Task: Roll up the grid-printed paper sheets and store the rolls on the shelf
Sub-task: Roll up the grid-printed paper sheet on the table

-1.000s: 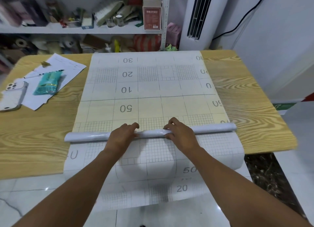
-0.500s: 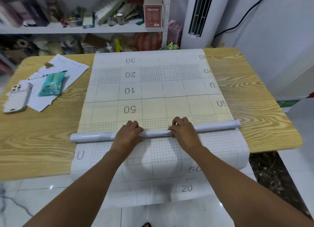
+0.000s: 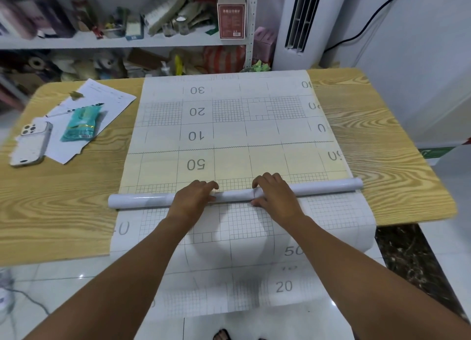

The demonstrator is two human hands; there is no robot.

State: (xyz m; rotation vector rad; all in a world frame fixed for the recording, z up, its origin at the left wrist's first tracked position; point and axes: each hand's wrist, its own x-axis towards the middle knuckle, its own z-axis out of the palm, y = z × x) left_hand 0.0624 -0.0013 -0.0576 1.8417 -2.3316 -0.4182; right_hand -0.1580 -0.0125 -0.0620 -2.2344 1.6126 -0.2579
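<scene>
Sheet [image 3: 229,128] printed 30, 20, 10, 50, left hand [image 3: 193,199], right hand [image 3: 274,196] gripping roll [image 3: 142,201]

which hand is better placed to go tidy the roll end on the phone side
Left. The left hand holds the roll on the phone side; the right hand holds it further right and would need to cross over.

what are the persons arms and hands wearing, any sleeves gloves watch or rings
Nothing shows on them. The left forearm and right forearm are bare all the way to the picture's edge, with no sleeve in view. The left hand and right hand have no gloves, and no watch, bracelet, ring or marking is visible.
</scene>
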